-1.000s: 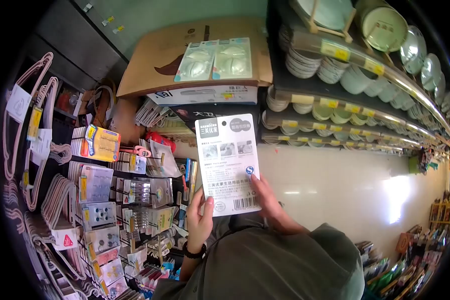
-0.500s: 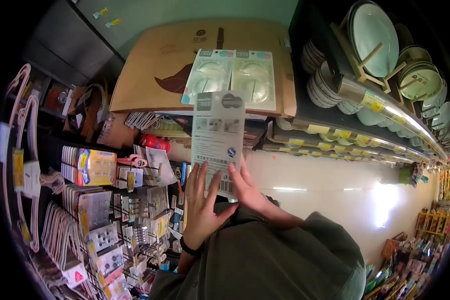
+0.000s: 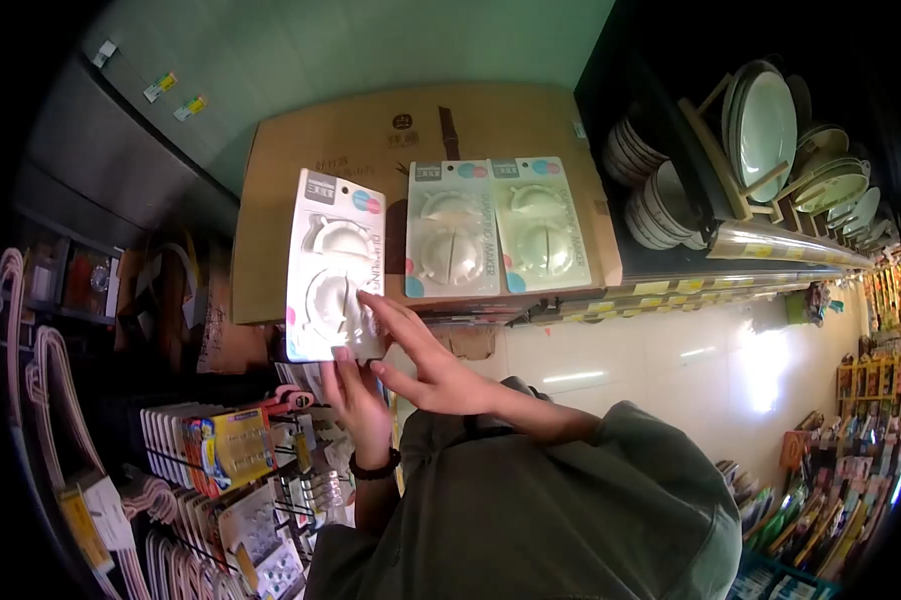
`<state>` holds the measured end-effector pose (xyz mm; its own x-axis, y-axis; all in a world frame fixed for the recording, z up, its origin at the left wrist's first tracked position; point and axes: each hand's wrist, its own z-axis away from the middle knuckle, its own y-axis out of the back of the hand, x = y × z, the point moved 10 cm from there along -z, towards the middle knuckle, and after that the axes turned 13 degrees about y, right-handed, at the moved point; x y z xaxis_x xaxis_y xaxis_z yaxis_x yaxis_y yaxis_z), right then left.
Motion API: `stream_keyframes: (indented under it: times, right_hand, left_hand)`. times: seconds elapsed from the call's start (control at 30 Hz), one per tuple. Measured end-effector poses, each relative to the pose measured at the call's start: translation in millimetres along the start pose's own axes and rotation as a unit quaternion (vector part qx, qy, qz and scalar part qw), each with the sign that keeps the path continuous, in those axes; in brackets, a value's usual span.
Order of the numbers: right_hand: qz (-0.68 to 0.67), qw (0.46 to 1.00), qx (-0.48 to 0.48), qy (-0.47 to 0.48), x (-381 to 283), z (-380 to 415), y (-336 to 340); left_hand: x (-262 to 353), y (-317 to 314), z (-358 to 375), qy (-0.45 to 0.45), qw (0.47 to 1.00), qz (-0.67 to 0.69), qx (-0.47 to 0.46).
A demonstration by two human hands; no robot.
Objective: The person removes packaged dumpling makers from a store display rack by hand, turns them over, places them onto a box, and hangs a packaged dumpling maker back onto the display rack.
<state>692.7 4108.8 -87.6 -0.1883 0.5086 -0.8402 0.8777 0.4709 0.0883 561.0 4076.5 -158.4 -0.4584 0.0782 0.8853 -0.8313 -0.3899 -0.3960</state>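
A blister pack with a white dumpling maker is tilted in front of me, its front side showing. My left hand, with a dark bracelet at the wrist, grips the pack's bottom edge; the thumb lies on the front and other fingers are partly hidden. Fingers of my right hand are stretched out, thumb apart, fingertips touching the pack's lower right front. Two more dumpling maker packs, a left one and a right one, lie side by side on a brown cardboard box.
Shelves at the right hold stacked bowls and upright plates on wooden racks. Racks of small hanging goods and pale hangers stand at the lower left. Shiny floor and further stocked shelves are at the right.
The pack has turned from its printed back to its front and moved left. Both hands have shifted on it, the left now at the bottom edge. The view has tilted upward.
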Motion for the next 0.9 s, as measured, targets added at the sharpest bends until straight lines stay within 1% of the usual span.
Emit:
stream_keyframes:
  times: [0.03,0.07,0.17,0.2,0.23,0.3,0.4,0.5,0.57,0.63,0.73,0.83,0.9]
  right_hand:
    - [0.076,0.997,-0.016,0.006,2.1,-7.2,-0.7]
    - [0.098,0.995,-0.017,-0.001,10.0,-10.3,-2.4]
    - [0.214,0.976,-0.031,0.006,23.3,-18.2,-4.6]
    - [0.225,0.974,-0.024,0.003,25.3,-21.9,-3.2]
    - [0.242,0.970,-0.021,0.000,27.1,-24.2,-1.7]
    - [0.276,0.961,-0.015,-0.008,32.2,-29.1,2.1]
    - [0.301,0.953,-0.016,-0.018,40.5,-31.0,8.2]
    - [0.336,0.942,-0.023,-0.021,36.8,-35.3,11.2]
    - [0.372,0.927,-0.040,-0.027,32.4,-36.5,12.2]
    - [0.318,0.947,-0.022,-0.024,32.5,-35.7,13.1]
    - [0.280,0.960,0.008,-0.013,20.7,-32.5,19.7]
    - [0.244,0.969,0.029,0.004,5.2,-21.2,29.3]
    - [0.224,0.973,0.058,0.015,-5.3,-6.8,39.5]
  left_hand:
    - [6.9,-13.2,-11.1,0.015,0.999,0.038,-0.010]
    - [9.6,-21.9,-21.2,0.030,0.997,0.075,-0.020]
    - [1.3,-33.8,-43.2,0.067,0.991,0.079,-0.084]
    - [-6.2,-25.9,-50.3,0.051,0.994,0.048,-0.080]
    - [-13.3,-17.8,-54.4,0.044,0.997,0.033,-0.048]
    - [-19.3,-12.8,-65.0,0.045,0.993,-0.082,-0.072]
    - [-23.5,-21.0,-67.3,0.014,0.973,-0.191,-0.128]
    - [-25.8,-25.9,-65.4,0.031,0.955,-0.244,-0.168]
    - [-28.1,-30.6,-66.3,0.000,0.944,-0.263,-0.198]
    - [-14.1,-49.4,-61.3,-0.012,0.939,-0.262,-0.223]
    - [-9.8,-61.7,-61.1,0.010,0.945,-0.246,-0.215]
    - [-22.4,-61.2,-60.2,-0.006,0.927,-0.297,-0.230]
    - [-13.6,-75.7,-48.0,-0.045,0.907,-0.330,-0.259]
